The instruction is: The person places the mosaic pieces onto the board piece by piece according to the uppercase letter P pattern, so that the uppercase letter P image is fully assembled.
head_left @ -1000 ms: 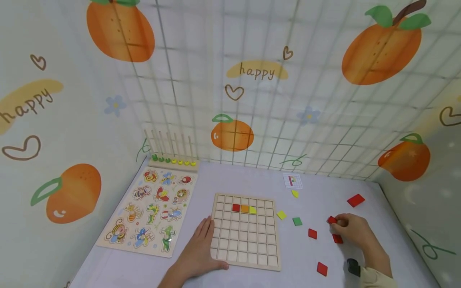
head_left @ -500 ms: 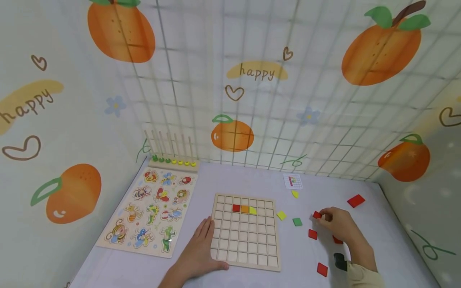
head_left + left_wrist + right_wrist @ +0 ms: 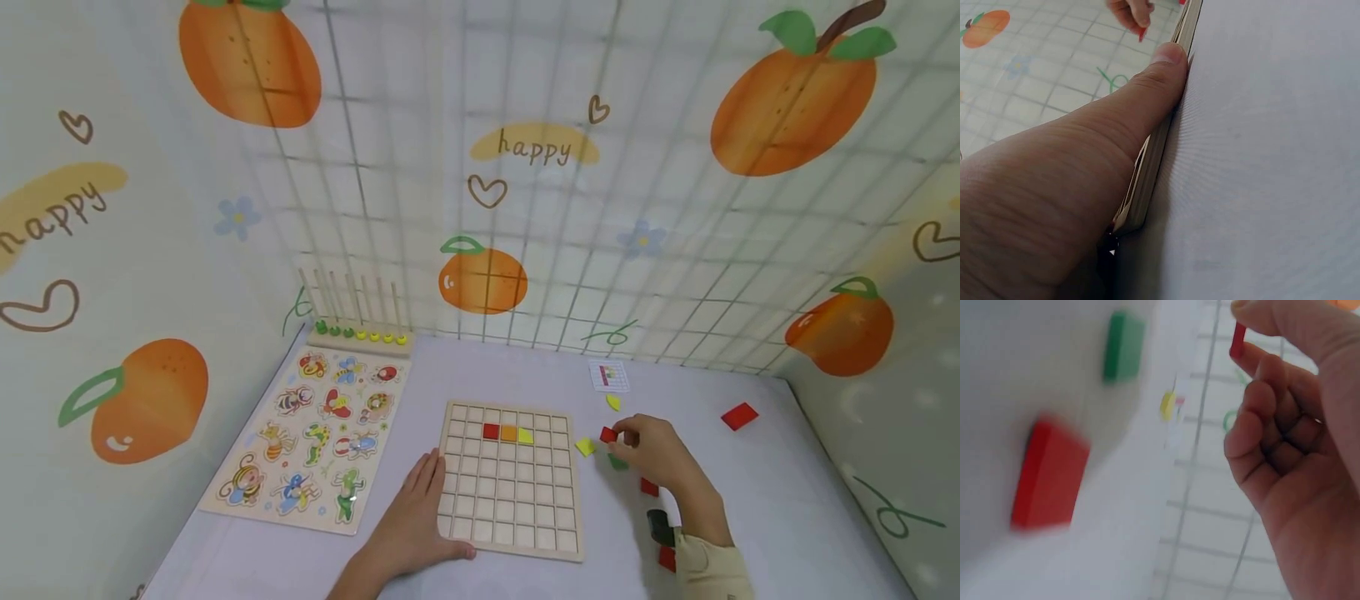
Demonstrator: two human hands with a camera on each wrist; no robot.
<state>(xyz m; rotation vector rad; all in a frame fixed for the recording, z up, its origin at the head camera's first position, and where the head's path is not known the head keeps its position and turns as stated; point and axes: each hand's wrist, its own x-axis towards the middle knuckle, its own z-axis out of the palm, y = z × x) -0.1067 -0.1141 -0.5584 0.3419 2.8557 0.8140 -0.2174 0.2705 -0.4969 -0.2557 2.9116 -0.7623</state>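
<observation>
A wooden grid board (image 3: 513,492) has a red, an orange and a yellow piece in one of its upper rows. My left hand (image 3: 408,525) rests against the board's lower left corner, fingers along its left side and thumb (image 3: 1154,81) on its front edge. Right of the board, my right hand (image 3: 660,454) pinches a small red tile (image 3: 608,435) between thumb and fingers, above the table. The right wrist view shows that red tile (image 3: 1237,340) held edge-on, the other fingers curled. Beneath the hand lies a green tile (image 3: 618,462), partly covered.
Yellow pieces (image 3: 585,447) and a small pattern card (image 3: 609,376) lie right of the board. Red tiles (image 3: 649,487) lie by the right forearm, a larger red one (image 3: 740,416) farther right. An insect puzzle (image 3: 315,442) and a bead rack (image 3: 360,337) stand left.
My right hand has moved left toward the board with the red tile in its pinch, now over the green tile's area. The left hand has stayed at the board's corner.
</observation>
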